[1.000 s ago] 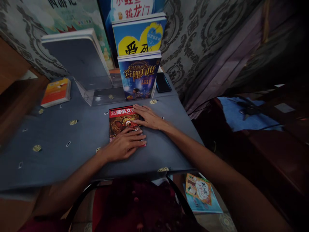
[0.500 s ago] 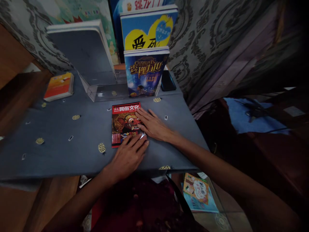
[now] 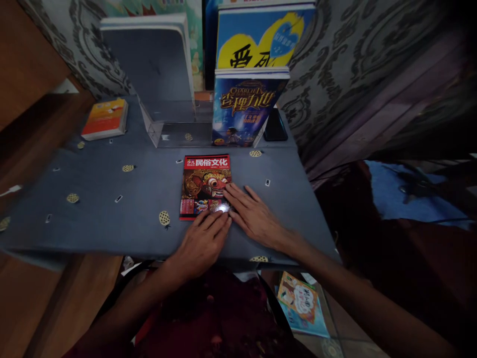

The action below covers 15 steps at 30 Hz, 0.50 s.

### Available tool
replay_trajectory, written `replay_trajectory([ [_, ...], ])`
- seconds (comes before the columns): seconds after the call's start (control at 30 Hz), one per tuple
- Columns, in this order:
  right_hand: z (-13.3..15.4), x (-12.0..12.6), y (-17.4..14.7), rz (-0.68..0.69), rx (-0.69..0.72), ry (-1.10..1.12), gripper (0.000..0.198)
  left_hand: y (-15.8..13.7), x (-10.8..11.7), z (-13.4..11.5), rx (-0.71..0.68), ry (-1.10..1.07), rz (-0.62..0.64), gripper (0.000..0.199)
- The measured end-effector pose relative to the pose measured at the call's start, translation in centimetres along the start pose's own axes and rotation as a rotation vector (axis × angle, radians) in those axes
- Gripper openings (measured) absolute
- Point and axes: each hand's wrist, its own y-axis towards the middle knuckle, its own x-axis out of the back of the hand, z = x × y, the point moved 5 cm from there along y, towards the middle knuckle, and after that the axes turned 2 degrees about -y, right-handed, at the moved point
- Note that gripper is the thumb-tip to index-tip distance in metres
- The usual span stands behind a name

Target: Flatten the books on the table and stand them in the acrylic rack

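Note:
A small book (image 3: 206, 181) with a red-and-black cover and a carved mask picture lies flat on the blue-grey tablecloth (image 3: 141, 199). My left hand (image 3: 204, 238) rests at the book's lower edge, fingers stretched out, fingertips touching the cover. On the book's lower right edge lies my right hand (image 3: 253, 216), its fingers extended and slightly apart. Neither hand grips anything. Part of the book's lower right corner is hidden under the fingers.
Behind stands a clear acrylic stand (image 3: 175, 134) with a blue book (image 3: 246, 109), a blue-and-yellow book (image 3: 261, 40) and a dark grey one (image 3: 156, 64). An orange book (image 3: 105, 119) lies at the left, a phone (image 3: 276, 125) at the right. More books (image 3: 300, 301) lie below the table.
The view has shifted, so the table items sit further right in the picture. Both hands have slid down the cover towards its lower edge, uncovering more of the mask picture.

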Motion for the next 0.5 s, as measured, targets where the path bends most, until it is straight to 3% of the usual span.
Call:
replay_trajectory([
  [0.23,0.0,-0.1,-0.1,0.019,0.0,0.019,0.058,-1.4,0.6,0.7,0.051,0.009,-0.026,0.036],
  [0.5,0.1,0.0,-0.1,0.018,-0.003,0.026,0.057,-4.7,2.8,3.3,0.159,0.042,-0.134,0.035],
])
